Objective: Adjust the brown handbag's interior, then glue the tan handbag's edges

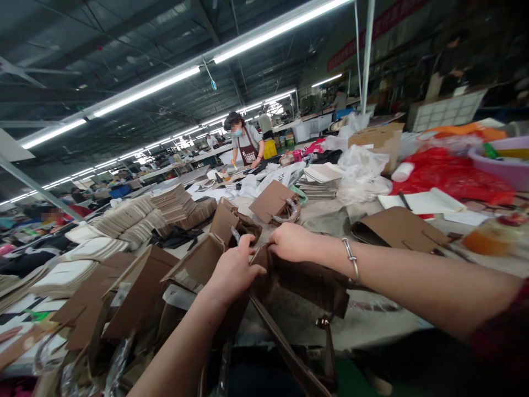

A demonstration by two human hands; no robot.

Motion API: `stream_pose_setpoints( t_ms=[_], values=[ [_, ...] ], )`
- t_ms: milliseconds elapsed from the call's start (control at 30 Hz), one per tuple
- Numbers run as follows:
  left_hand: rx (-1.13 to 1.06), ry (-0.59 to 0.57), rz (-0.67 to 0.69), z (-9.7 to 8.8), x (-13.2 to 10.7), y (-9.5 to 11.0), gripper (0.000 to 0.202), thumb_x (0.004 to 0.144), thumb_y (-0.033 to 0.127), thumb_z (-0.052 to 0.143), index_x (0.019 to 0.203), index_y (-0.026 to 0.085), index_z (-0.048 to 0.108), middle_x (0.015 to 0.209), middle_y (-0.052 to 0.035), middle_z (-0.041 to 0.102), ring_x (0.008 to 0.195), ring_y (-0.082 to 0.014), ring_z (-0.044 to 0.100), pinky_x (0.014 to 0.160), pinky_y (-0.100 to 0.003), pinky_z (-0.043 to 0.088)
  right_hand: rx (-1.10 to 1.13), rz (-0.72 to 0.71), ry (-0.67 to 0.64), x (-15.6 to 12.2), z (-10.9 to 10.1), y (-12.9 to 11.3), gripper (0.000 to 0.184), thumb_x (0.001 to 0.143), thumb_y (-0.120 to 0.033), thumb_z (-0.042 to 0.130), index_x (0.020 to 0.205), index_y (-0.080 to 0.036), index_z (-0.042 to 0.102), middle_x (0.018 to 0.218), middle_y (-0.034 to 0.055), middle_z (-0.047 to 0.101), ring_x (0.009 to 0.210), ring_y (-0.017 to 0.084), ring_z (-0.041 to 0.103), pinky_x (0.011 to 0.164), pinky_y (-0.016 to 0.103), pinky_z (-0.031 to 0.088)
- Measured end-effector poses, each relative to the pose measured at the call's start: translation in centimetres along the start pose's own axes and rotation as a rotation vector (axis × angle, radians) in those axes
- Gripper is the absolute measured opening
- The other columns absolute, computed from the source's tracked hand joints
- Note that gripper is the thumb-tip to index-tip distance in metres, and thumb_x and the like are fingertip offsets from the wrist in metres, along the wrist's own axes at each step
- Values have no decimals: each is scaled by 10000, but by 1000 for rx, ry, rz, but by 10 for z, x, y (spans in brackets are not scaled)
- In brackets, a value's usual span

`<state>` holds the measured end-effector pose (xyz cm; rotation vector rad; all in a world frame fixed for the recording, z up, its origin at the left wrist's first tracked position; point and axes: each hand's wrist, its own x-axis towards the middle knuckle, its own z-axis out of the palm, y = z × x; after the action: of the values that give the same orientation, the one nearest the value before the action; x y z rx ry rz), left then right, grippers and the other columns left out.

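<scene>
A brown handbag (306,284) is tilted over the near edge of the table, its long strap hanging down with a gold-coloured metal fitting. Wearing a silver bracelet, my right hand (291,242) is closed on the bag's upper edge, fingertips curled over it. My left hand (235,267) is beside the same edge, thumb and forefinger apart with nothing visible between them; its other fingers are partly hidden. Just left of it stand more brown bags (138,292), with clear plastic wrap around their handles. Another brown bag (275,201) lies beyond my hands.
Stacks of pale and brown cut panels (169,207) fill the table's left side. A flat brown bag (403,229), red plastic (458,171) and a lilac basin (506,160) lie right. A co-worker (248,143) stands across; another person's hand (20,344) shows at lower left.
</scene>
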<state>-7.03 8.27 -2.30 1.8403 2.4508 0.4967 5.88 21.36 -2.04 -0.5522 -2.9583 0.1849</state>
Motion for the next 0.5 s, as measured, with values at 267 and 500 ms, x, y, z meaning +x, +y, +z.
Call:
stream_pose_setpoints(
  t_ms=[267, 500],
  values=[
    [313, -102, -3, -2, 17, 23, 106, 776, 244, 577, 729, 207, 665, 759, -70, 693, 750, -248, 638, 612, -283, 394, -61, 116, 67, -28, 5, 17, 343, 872, -364, 428, 806, -171, 703, 806, 115, 693, 774, 228, 641, 651, 278, 452],
    [51, 4, -25, 16, 17, 20, 162, 811, 261, 557, 870, 233, 706, 823, -28, 710, 774, -191, 627, 665, -256, 401, 88, 1, 161, -27, 14, 37, 355, 812, -551, 545, 958, -252, 670, 876, 21, 688, 787, 184, 618, 635, 241, 409]
  ],
)
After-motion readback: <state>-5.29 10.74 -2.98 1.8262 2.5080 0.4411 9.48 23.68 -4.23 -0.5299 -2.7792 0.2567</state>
